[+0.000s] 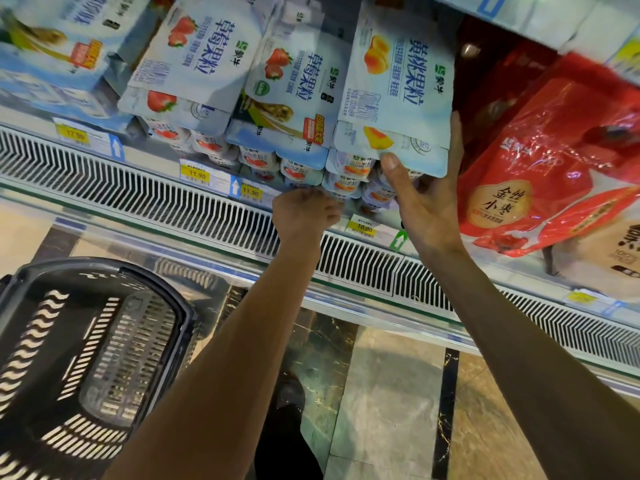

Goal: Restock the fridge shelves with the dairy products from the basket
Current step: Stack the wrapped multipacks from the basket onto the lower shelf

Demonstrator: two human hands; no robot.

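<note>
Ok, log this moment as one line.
step: shelving | right hand: grips peach yogurt pack | left hand: curled at its lower cups, grip unclear | basket: on floor

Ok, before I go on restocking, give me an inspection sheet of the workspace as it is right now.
Surface: fridge shelf packed with yogurt multipacks; price tags along its front rail.
Job's things: peach yogurt pack at the shelf front, over more peach cups; strawberry yogurt packs to its left; black basket on the floor, no products seen inside.
Clutter: red bags right of the peach yogurt pack.
Hands: right hand holds the peach yogurt pack, thumb on its front flap, fingers along its right side; left hand curled at the shelf edge under the packs, what it holds hidden.
Cables: nothing seen.
Surroundings: vent grille below the shelf; marble-pattern floor.
</note>
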